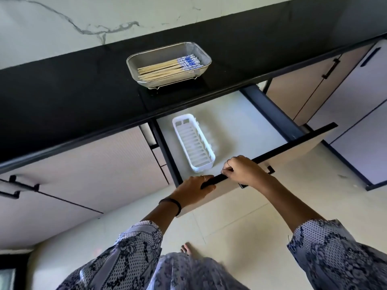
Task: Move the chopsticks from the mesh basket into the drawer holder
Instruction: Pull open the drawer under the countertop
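Bare left hand (193, 188) and right hand (244, 170) both clamped on the open drawer (230, 120) front edge. White slotted holder (193, 143) just inside, long axis front-to-back. Chopsticks (167, 68) up in the mesh basket (146, 79) on the black counter (73, 93), lying sideways, blue ends right.

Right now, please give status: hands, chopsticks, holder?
Both hands, left and right, on drawer front. Chopsticks all in basket. Holder empty, nothing blocking.

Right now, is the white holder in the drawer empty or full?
Empty. The white holder shows only its bare slotted floor, and the chopsticks lie in the mesh basket on the counter.
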